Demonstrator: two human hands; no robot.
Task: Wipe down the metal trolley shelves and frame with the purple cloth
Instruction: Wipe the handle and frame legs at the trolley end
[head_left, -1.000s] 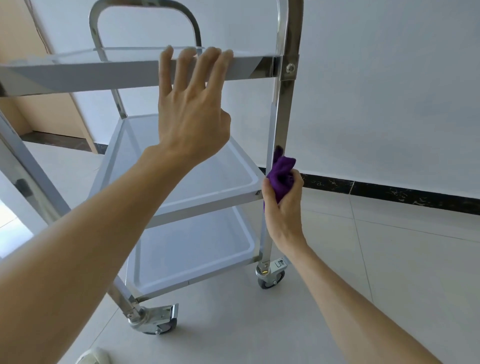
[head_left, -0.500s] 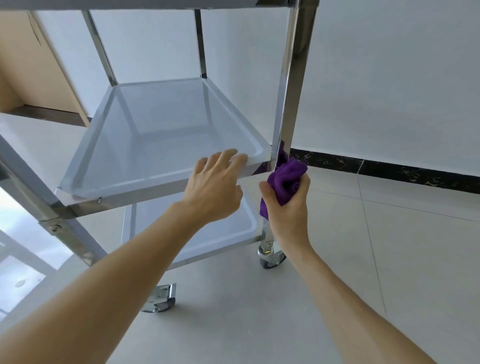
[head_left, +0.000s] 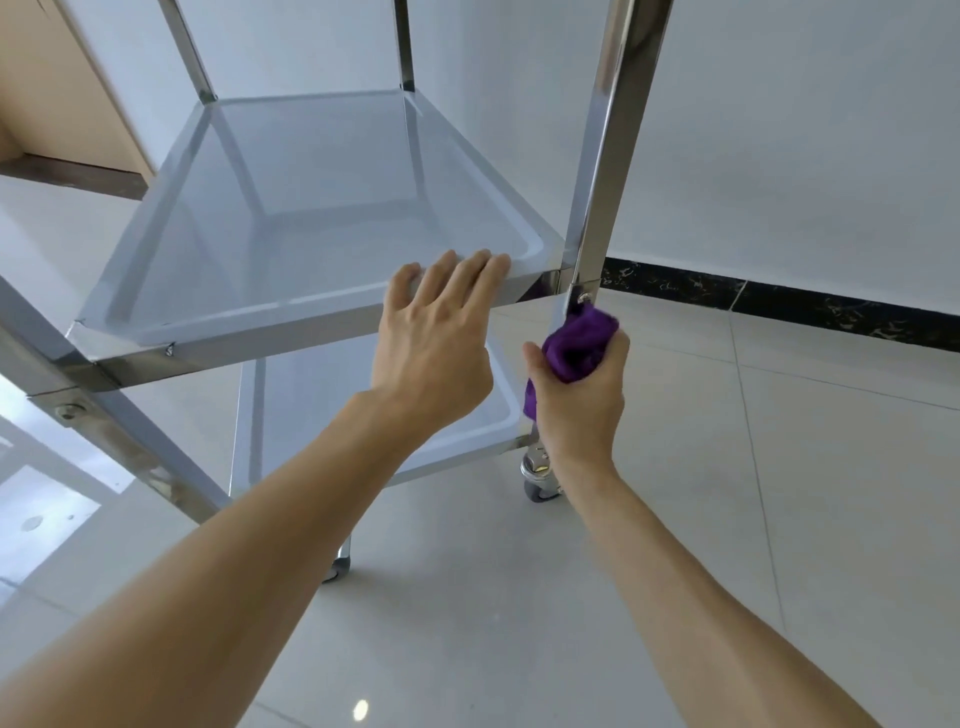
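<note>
A shiny metal trolley fills the view, its middle shelf (head_left: 291, 244) in front of me and a lower shelf (head_left: 311, 415) beneath. My left hand (head_left: 434, 343) rests flat with its fingers over the middle shelf's front rim, holding nothing. My right hand (head_left: 582, 395) is shut on the bunched purple cloth (head_left: 576, 343), pressing it against the front right upright post (head_left: 602, 171) just below the shelf joint. The lower stretch of that post is hidden behind my hand.
Castor wheels (head_left: 540, 483) stand on the glossy tiled floor (head_left: 779, 467). A white wall with a dark skirting strip (head_left: 779, 304) runs close behind on the right. The near left post (head_left: 104, 431) slants across the lower left. A wooden panel (head_left: 57, 93) is at far left.
My left hand dropped from the top shelf's rim to the middle shelf's rim as the view tilted down. My right hand keeps the cloth on the post, shifting slightly lower.
</note>
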